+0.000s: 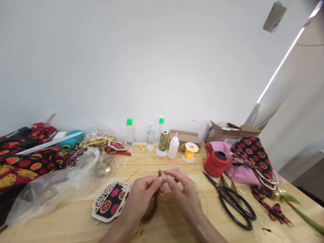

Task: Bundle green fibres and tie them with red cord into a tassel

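My left hand (144, 195) is closed around a bundle of olive-green threads (152, 210), with thumb and index finger pinching it near the top. Its short cut ends stick up above the fingers, and the long part curves down behind the hand to the table. Close beside the bundle's top, my right hand (186, 194) has its thumb and index fingertips drawn together; anything between them is too fine to make out. To the left lies a flat ornament (111, 201) with a pale fretwork frame and dark patterned fabric, a yellow cord (134, 171) at its top.
Black-handled scissors (234, 202) lie at right among loose threads, near a red thread spool (216, 164). Behind stand a yellow cord spool (188, 154), a white squeeze bottle (173, 147) and an olive thread spool (164, 140). A plastic bag (58, 187) and patterned fabric (27, 157) cover the left side.
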### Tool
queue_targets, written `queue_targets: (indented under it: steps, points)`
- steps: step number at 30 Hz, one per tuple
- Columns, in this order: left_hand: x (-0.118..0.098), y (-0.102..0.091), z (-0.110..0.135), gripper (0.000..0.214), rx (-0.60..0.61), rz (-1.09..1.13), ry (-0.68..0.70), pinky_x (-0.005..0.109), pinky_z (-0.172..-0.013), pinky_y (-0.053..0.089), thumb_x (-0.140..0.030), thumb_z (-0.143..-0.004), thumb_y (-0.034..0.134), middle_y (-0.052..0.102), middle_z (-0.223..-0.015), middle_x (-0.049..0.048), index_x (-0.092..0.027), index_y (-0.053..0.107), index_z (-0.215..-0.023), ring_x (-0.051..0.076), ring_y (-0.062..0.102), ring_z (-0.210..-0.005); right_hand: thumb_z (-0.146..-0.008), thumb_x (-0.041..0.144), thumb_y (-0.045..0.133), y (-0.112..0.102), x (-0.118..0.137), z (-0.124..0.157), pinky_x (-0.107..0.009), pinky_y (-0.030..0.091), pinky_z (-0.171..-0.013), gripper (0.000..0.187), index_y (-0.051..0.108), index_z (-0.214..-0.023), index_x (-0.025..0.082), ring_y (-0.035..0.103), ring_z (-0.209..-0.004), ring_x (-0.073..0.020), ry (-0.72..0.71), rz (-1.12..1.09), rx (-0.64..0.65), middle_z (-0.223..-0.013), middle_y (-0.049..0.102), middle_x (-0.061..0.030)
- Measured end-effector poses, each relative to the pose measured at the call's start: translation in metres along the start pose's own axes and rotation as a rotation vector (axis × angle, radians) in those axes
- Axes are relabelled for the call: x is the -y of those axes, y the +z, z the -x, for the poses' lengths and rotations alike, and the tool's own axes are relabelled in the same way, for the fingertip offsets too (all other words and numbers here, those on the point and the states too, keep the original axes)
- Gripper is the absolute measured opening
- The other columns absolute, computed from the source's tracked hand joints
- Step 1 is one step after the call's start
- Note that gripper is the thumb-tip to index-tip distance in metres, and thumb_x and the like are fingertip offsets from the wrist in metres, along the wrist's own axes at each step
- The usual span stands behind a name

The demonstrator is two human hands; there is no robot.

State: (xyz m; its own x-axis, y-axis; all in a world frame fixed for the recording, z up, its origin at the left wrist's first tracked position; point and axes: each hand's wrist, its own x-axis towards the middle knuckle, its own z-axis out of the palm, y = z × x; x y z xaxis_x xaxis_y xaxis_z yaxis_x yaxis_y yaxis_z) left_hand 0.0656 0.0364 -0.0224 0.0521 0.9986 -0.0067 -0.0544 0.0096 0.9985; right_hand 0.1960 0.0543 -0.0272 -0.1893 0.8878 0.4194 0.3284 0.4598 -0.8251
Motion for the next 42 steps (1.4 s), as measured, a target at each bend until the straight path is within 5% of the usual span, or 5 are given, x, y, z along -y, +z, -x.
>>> queue_targets:
  steps: [19, 27, 31, 36, 42]
  points:
    - [-0.001, -0.002, 0.001, 0.031, 0.111, -0.213, 0.028, 0.019, -0.048, 0.031, -0.034, -0.07, 0.052, 0.047, -0.044, -0.0038, -0.015, 0.056, -0.046, 0.01, 0.04, -0.046, -0.07, 0.018, 0.056, -0.002, 0.006, -0.004, -0.025, 0.038, -0.059, 0.014, 0.064, -0.059, 0.018, 0.048, -0.062, -0.013, 0.025, 0.005, -0.02, -0.06, 0.056, 0.0004]
    - [-0.02, -0.002, 0.005, 0.011, -0.142, -0.277, 0.267, 0.019, -0.078, 0.035, -0.025, -0.066, 0.06, 0.064, -0.092, 0.0017, -0.02, 0.067, -0.059, 0.018, 0.052, -0.091, -0.084, 0.036, 0.036, 0.001, 0.015, 0.005, -0.031, 0.039, -0.083, 0.033, 0.052, -0.11, 0.023, 0.051, -0.095, -0.0159, 0.053, -0.439, 0.146, -0.102, 0.058, -0.0057]
    - [-0.039, -0.002, 0.004, 0.007, -0.213, -0.023, 0.229, 0.023, -0.095, 0.026, -0.019, -0.064, 0.063, 0.057, -0.11, 0.0046, -0.019, 0.067, -0.059, 0.02, 0.036, -0.115, -0.082, 0.043, 0.037, 0.008, 0.017, 0.008, -0.023, 0.041, -0.063, 0.037, 0.061, -0.098, 0.02, 0.049, -0.058, -0.0097, 0.064, -0.581, 0.336, -0.061, 0.052, 0.0013]
    - [-0.077, -0.008, 0.001, 0.025, -0.257, 0.654, -0.034, 0.031, -0.073, 0.051, -0.008, -0.078, 0.041, 0.066, -0.076, 0.0051, -0.014, 0.064, -0.072, 0.015, 0.062, -0.074, -0.079, 0.041, 0.043, 0.006, 0.01, 0.007, -0.017, 0.032, -0.046, 0.034, 0.064, -0.093, 0.018, 0.035, -0.046, -0.0063, 0.036, -0.483, 0.398, -0.051, 0.039, 0.0045]
    - [-0.107, -0.01, 0.015, 0.039, -0.325, 0.762, 0.002, 0.022, -0.052, 0.055, -0.011, -0.084, 0.027, 0.057, -0.054, -0.0028, -0.018, 0.058, -0.061, 0.007, 0.058, -0.046, -0.075, 0.027, 0.052, -0.039, 0.004, -0.005, -0.02, 0.04, -0.055, 0.019, 0.068, -0.083, 0.021, 0.051, -0.055, -0.0099, -0.222, -0.051, 0.463, -0.059, 0.059, 0.0015]
